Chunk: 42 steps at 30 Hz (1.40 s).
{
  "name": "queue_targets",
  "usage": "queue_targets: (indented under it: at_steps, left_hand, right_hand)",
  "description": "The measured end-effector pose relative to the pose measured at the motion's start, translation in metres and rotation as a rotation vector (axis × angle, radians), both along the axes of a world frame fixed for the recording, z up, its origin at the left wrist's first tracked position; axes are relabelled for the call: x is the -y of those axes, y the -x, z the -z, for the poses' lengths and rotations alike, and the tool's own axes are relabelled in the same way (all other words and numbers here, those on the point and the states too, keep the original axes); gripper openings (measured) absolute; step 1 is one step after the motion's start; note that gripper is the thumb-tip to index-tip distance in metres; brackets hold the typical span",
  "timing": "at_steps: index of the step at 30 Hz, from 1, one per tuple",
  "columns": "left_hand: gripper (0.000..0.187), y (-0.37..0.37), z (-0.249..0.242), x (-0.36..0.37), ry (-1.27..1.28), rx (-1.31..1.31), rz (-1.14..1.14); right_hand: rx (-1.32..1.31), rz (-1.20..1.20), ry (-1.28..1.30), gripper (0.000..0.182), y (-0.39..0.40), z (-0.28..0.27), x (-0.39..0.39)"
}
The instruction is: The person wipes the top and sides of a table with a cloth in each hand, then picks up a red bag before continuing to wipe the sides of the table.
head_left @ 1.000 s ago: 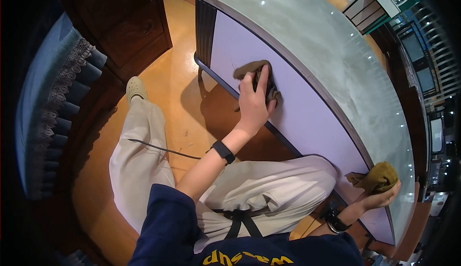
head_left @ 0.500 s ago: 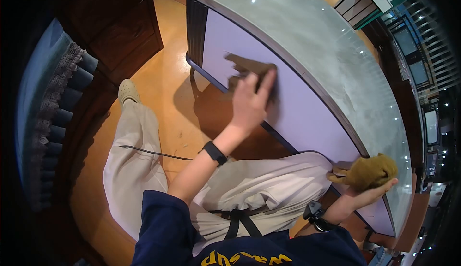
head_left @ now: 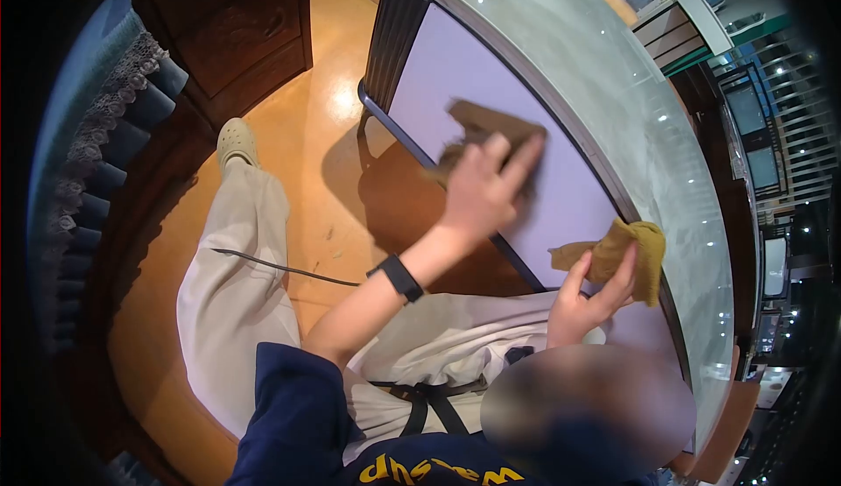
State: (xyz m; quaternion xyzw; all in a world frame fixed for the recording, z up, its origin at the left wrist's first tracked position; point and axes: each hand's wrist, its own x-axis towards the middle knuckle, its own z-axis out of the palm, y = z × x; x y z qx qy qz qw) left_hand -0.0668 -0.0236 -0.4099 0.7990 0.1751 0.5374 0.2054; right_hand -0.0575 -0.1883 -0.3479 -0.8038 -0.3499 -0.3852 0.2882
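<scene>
My left hand (head_left: 480, 190), smeared by motion, presses a brown cloth (head_left: 498, 122) against the lilac side panel (head_left: 438, 56) of a curved, marble-topped table. Its fingers lie over the cloth, and a dark band is round that wrist. Farther right, my right hand (head_left: 589, 309) grips a mustard-coloured cloth (head_left: 638, 254) between thumb and fingers, by the panel's upper edge and the table rim. A blurred patch hides my right wrist and forearm.
The pale marble tabletop (head_left: 613, 109) curves along the right. At left stand a dark wooden cabinet (head_left: 236, 30) and a blue lace-trimmed drape (head_left: 96, 118). My outstretched leg (head_left: 228, 258) rests on the orange floor (head_left: 307, 197), with a thin dark cord (head_left: 280, 267) across it.
My left hand and the brown cloth have shifted a little right in view. My right hand has moved up and left, turning from palm-up beneath the mustard cloth to gripping it.
</scene>
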Motion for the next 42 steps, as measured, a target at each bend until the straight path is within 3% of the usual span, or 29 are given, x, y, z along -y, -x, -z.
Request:
queue_targets:
  at_steps: [1, 4, 6, 9, 15, 22, 26, 29, 31, 32, 42]
  left_hand:
    - [0.065, -0.001, -0.006, 0.010, -0.059, 0.061, 0.049]
    - [0.061, -0.002, -0.013, 0.004, -0.107, 0.112, 0.071]
    - [0.067, -0.001, -0.018, -0.011, 0.009, 0.097, 0.043]
    - [0.071, 0.005, -0.019, -0.030, -0.094, 0.060, -0.001]
    - [0.073, 0.006, -0.026, -0.063, 0.155, 0.121, -0.165]
    - [0.069, 0.002, -0.029, -0.005, 0.113, 0.105, -0.021]
    - [0.066, 0.004, -0.028, -0.018, 0.053, 0.106, -0.046]
    - [0.068, 0.005, -0.028, -0.030, 0.035, 0.102, -0.038]
    - [0.070, 0.003, -0.028, -0.038, 0.203, 0.141, -0.135]
    - [0.067, 0.005, -0.027, -0.045, 0.152, 0.128, -0.174]
    - [0.069, 0.003, -0.024, -0.022, 0.065, 0.113, -0.045]
  right_hand:
    - [0.098, 0.086, 0.177, 0.055, 0.001, -0.003, -0.002]
    - [0.037, 0.008, 0.112, 0.051, -0.002, -0.002, -0.002]
    - [0.027, -0.007, 0.122, 0.052, -0.004, -0.002, 0.001]
    - [0.020, -0.040, 0.132, 0.051, -0.005, -0.003, 0.005]
    - [0.009, -0.069, 0.133, 0.048, -0.006, -0.006, 0.004]
    - [-0.002, -0.056, 0.097, 0.047, -0.009, 0.001, 0.004]
    - [0.096, 0.090, 0.216, 0.046, -0.011, 0.000, 0.008]
    - [0.048, -0.038, 0.123, 0.049, -0.017, 0.001, 0.010]
    - [0.057, -0.042, 0.129, 0.049, -0.016, -0.001, 0.009]
    - [0.064, -0.041, 0.133, 0.049, -0.015, -0.002, 0.009]
    - [0.103, -0.041, 0.219, 0.048, -0.014, -0.010, 0.015]
